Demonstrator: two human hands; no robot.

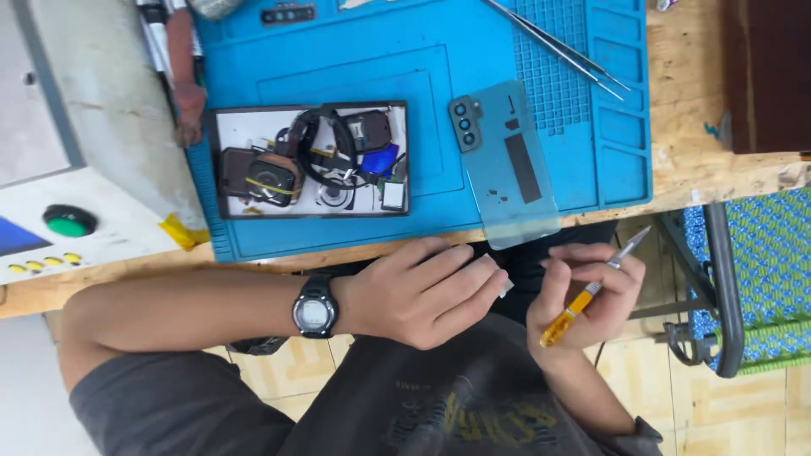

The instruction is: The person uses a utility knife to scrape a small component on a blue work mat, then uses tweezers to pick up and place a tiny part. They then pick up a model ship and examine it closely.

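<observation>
My left hand (422, 291), with a black wristwatch (314, 312) on the wrist, is curled in front of the table edge and pinches a small white piece (503, 284) at its fingertips. Beside it, my right hand (591, 291) grips an orange-handled precision tool (583, 301) whose metal tip points up and to the right. Above the hands, an opened phone (308, 160) with exposed parts lies on a blue work mat (422, 51). Its pale blue back cover (507, 165), with a camera block, lies to the right and overhangs the table edge.
Metal tweezers (557, 46) lie on the mat's gridded upper right area. A white machine with a green button (68, 221) stands at the left. A worn tool handle (182, 67) lies along the mat's left edge. A chair with blue-green weave (752, 270) is at the right.
</observation>
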